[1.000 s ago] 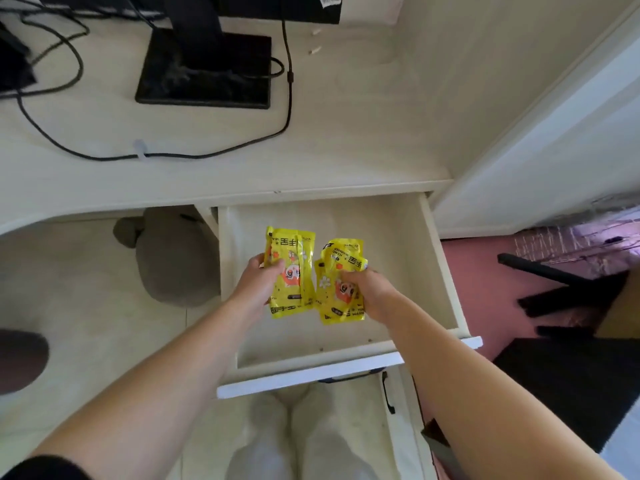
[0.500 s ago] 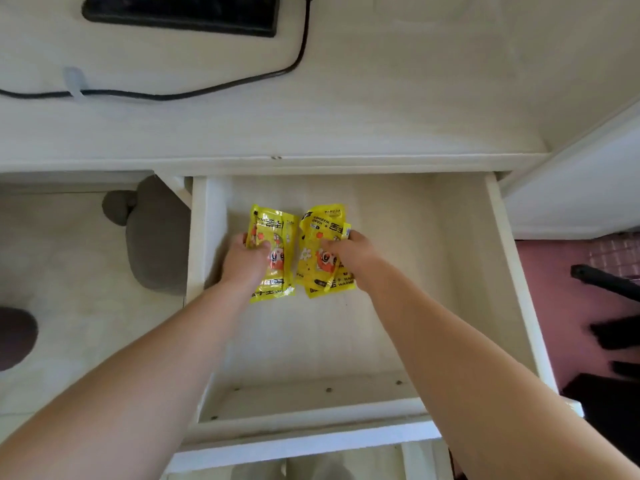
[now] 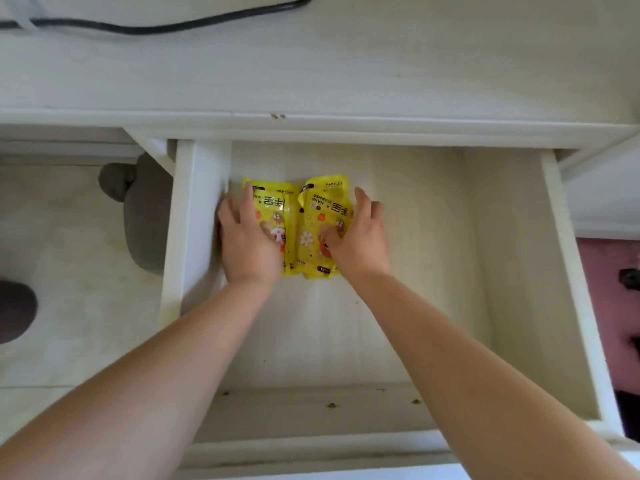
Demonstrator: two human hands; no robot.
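— Where do the packets sit from your hands?
— Right under them. The left packet (image 3: 273,202) lies beneath your left hand (image 3: 247,244) and the right packet (image 3: 318,216) beneath your right hand (image 3: 360,244). They lie side by side, long axes pointing at the drawer's (image 3: 519,271) far edge, close to its left wall.
— Gripping?
— No. Both hands lie loose, fingers spread, thumbs resting on the packets. Lifting straight up should clear them.

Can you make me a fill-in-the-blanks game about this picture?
The left hand touches the left packet, the right hand the right packet; both packets are ____.
They lie in an open ____.
The cable on the desk is ____.
Missing words: yellow, drawer, black.
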